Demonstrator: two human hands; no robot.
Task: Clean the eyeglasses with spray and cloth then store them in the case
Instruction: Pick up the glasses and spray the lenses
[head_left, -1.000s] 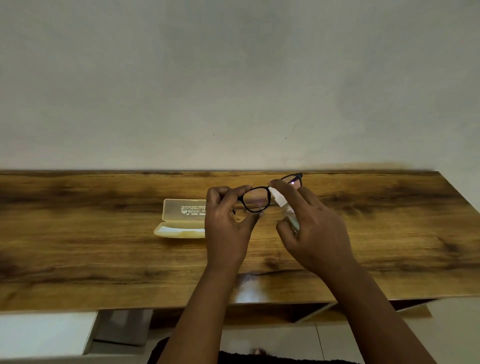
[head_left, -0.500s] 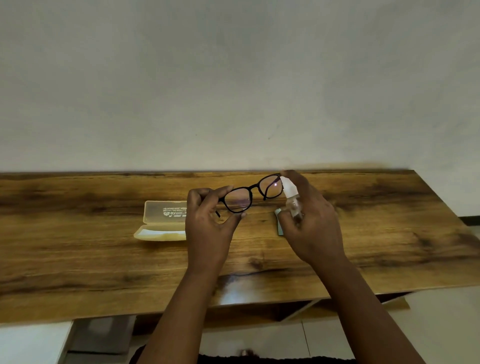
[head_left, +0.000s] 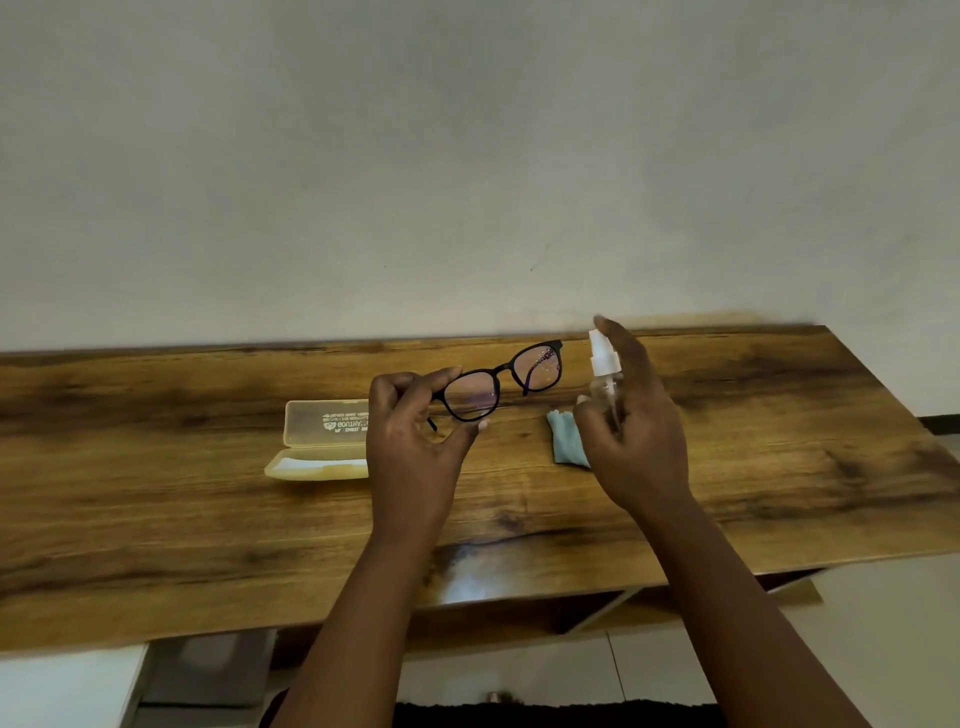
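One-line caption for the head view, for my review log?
Left hand holds black eyeglasses while right hand aims spray bottle; open case, blue cloth on wooden table.

A single head-worn camera looked forward and down from above the near edge of the worktop, close over it, facing the plain wall behind its far edge.

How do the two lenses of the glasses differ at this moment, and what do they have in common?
The right lens carries small spray droplets; the left lens looks almost clear. The left hand pinches the frame at the left lens, while the right lens is free and sits nearer the spray bottle in the right hand. The right lens is higher, as the glasses tilt. Both have the same dark rim and rounded shape.
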